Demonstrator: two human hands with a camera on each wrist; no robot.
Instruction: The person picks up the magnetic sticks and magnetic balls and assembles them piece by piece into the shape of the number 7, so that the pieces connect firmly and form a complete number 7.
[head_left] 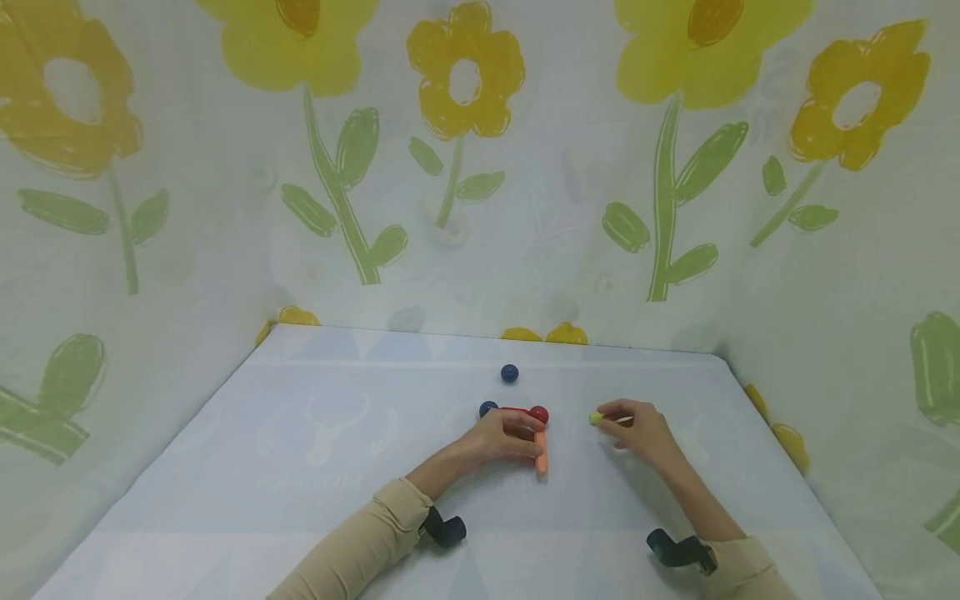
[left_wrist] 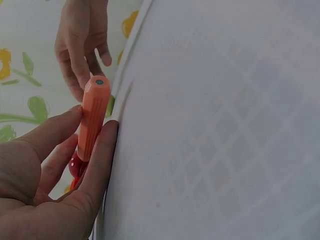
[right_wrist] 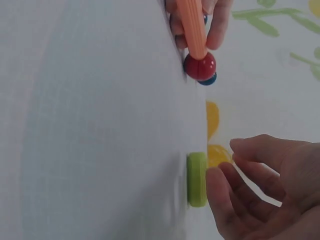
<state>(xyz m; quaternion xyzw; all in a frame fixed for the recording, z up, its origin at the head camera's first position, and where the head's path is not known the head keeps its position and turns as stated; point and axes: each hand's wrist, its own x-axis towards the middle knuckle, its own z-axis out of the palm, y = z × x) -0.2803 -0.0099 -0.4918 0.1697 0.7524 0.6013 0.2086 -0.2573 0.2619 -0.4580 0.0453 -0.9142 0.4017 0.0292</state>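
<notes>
My left hand (head_left: 501, 435) pinches an orange ribbed stick (left_wrist: 94, 120) between thumb and fingers. The stick's far end meets a red ball (head_left: 539, 414). A red stick (head_left: 514, 409) runs from that ball toward a dark blue ball (head_left: 488, 407), partly covered by the left hand. To the right, a short lime green stick (right_wrist: 197, 179) lies on the table. My right hand (head_left: 637, 427) is beside it with fingers loosely bent and parted; one fingertip is close to the green stick, and I cannot tell whether they touch.
Another dark blue ball (head_left: 509, 373) sits farther back on the white table (head_left: 315, 500). Flower-printed cloth walls (head_left: 540, 250) stand behind the table and at both sides. Dark wrist-worn devices (head_left: 450, 532) show at the two cuffs.
</notes>
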